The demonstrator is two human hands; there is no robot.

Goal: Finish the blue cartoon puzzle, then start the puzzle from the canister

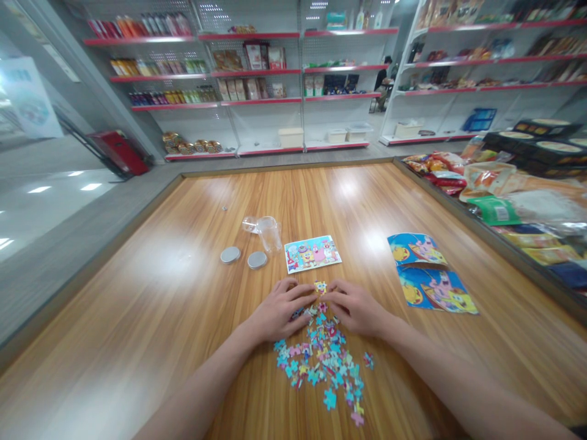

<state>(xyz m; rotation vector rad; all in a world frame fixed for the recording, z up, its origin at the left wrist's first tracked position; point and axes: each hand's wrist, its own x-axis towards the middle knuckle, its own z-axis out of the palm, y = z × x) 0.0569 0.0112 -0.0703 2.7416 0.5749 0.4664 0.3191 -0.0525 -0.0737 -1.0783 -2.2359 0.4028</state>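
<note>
A heap of small, colourful jigsaw pieces point(323, 360) lies on the wooden table point(160, 293) in front of me. My left hand point(280, 308) and my right hand point(355, 307) rest at the far edge of the heap, fingers curled and tips nearly meeting. Between the fingertips sits a small joined cluster of pieces point(320, 287); both hands pinch at it. A cartoon reference picture point(312, 253) lies just beyond my hands.
Two round metal lids point(230, 254) point(257, 260) and clear plastic cups point(269, 233) stand left of the picture. Two cartoon puzzle cards point(431, 272) lie to the right. Packaged snacks point(499, 195) fill the right side. Store shelves point(257, 73) line the back.
</note>
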